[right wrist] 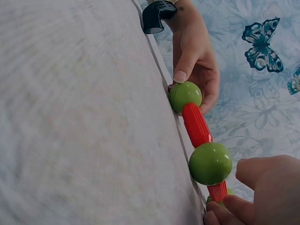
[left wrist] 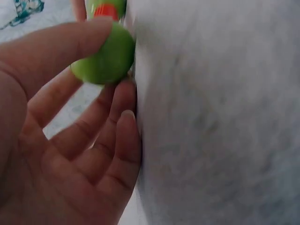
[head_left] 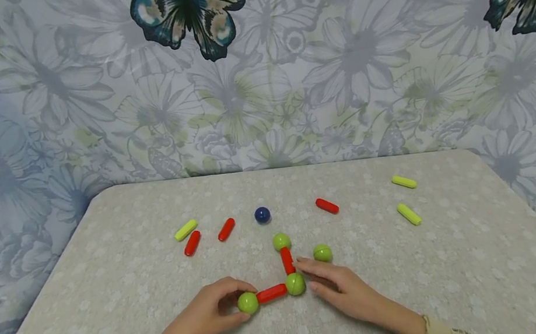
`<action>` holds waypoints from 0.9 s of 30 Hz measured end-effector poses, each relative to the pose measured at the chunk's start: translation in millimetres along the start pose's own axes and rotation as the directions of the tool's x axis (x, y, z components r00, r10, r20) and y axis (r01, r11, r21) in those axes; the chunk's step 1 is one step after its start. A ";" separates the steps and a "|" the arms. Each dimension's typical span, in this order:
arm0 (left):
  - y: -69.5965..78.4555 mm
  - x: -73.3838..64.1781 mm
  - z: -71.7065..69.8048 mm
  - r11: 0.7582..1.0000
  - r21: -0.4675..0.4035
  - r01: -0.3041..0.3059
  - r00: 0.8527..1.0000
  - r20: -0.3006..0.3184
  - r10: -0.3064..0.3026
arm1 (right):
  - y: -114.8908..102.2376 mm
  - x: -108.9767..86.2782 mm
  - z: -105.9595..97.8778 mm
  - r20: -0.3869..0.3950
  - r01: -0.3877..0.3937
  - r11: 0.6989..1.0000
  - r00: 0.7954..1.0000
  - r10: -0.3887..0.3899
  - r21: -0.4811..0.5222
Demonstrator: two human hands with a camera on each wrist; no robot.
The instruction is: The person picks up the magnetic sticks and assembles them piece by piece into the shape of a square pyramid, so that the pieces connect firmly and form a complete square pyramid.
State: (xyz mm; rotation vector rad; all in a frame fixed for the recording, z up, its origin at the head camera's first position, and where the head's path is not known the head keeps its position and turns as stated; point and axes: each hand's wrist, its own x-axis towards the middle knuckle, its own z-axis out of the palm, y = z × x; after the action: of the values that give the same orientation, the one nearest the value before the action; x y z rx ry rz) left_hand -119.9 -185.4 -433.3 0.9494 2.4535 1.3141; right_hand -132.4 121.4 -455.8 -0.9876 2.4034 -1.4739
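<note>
On the table, three green balls and two red rods join into an angled chain. My left hand (head_left: 216, 310) pinches the green ball (head_left: 248, 303) at the chain's left end between thumb and fingers. From there a red rod (head_left: 271, 293) runs to the corner green ball (head_left: 295, 284). A second red rod (head_left: 287, 260) leads away to the far green ball (head_left: 281, 241). My right hand (head_left: 344, 290) lies just right of the corner, its fingertips at the second rod; whether they touch it is unclear. In the right wrist view, its thumb stands apart from the corner ball (right wrist: 210, 163).
A loose green ball (head_left: 322, 253) sits just beyond my right hand. Farther back lie a dark blue ball (head_left: 262, 215), red rods (head_left: 226, 229) and yellow-green rods (head_left: 408, 214), spread left and right. A butterfly-patterned wall (head_left: 257, 104) rises behind the table (head_left: 105, 277).
</note>
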 end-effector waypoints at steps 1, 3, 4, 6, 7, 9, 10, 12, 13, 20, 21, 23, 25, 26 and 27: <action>-0.9 0.0 -0.9 1.000 -0.014 -0.007 1.000 0.009 0.007 | 0.1 -0.2 -0.2 0.006 0.006 1.000 1.000 -0.006 -0.017; -2.6 -0.1 -1.8 0.999 -0.039 0.004 1.000 0.017 -0.004 | -5.8 -0.5 -1.8 0.017 0.015 0.999 1.000 -0.014 -0.047; -3.4 -0.3 -1.8 0.999 -0.049 0.022 1.000 0.018 -0.021 | -11.8 -0.3 -3.2 0.024 0.017 0.998 1.000 -0.016 -0.052; -4.0 -0.7 -1.9 0.996 -0.065 0.053 0.999 0.015 -0.052 | -24.9 0.2 -6.2 0.037 0.009 0.999 0.999 -0.007 -0.037; -4.5 -0.8 -1.5 0.995 -0.068 0.069 0.998 0.013 -0.068 | -31.2 0.4 -7.7 0.043 0.002 0.999 0.999 -0.001 -0.032; -5.5 -1.1 -0.8 0.993 -0.072 0.096 0.995 0.005 -0.096 | -42.6 0.9 -10.1 0.052 -0.011 1.000 0.999 0.012 -0.023; -5.9 -1.3 -0.4 0.991 -0.073 0.109 0.994 0.002 -0.109 | -41.9 1.0 -10.1 0.056 -0.015 1.000 0.998 0.016 -0.023; -6.8 -1.7 0.3 0.990 -0.073 0.120 0.993 -0.005 -0.120 | -37.0 0.9 -8.6 0.057 -0.019 1.000 0.998 0.020 -0.024; -7.0 -1.6 0.6 0.990 -0.074 0.122 0.992 -0.009 -0.123 | -32.8 0.9 -7.7 0.055 -0.018 1.000 0.998 0.020 -0.024; -8.0 -0.5 0.7 0.985 -0.100 0.141 0.988 -0.053 -0.146 | -3.1 -0.5 -3.0 0.036 -0.008 0.999 0.999 0.009 -0.053; -8.4 -0.4 0.8 0.985 -0.098 0.145 0.987 -0.058 -0.151 | -2.5 -0.8 -3.5 0.041 -0.005 0.998 0.999 0.008 -0.061; -8.8 -0.4 1.1 0.984 -0.097 0.149 0.986 -0.062 -0.155 | -4.4 -1.1 -6.3 0.064 0.006 0.995 0.998 0.000 -0.098; -9.6 -1.0 1.7 0.984 -0.094 0.151 0.986 -0.063 -0.157 | -10.2 0.3 -12.6 0.083 0.028 0.989 0.996 -0.016 -0.146; -10.0 -1.3 1.9 0.984 -0.094 0.150 0.986 -0.063 -0.157 | -12.7 1.7 -17.0 0.083 0.047 0.983 0.996 -0.032 -0.178; -10.4 -1.5 2.1 0.984 -0.093 0.150 0.986 -0.063 -0.157 | -15.4 3.7 -22.6 0.073 0.064 0.976 0.996 -0.050 -0.207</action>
State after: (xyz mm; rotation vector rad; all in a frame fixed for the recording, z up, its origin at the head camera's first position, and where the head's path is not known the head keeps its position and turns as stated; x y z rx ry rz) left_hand -122.4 -189.0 -443.0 0.6895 2.4415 1.4104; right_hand -138.4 131.2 -430.7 -1.1386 2.5405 -1.2011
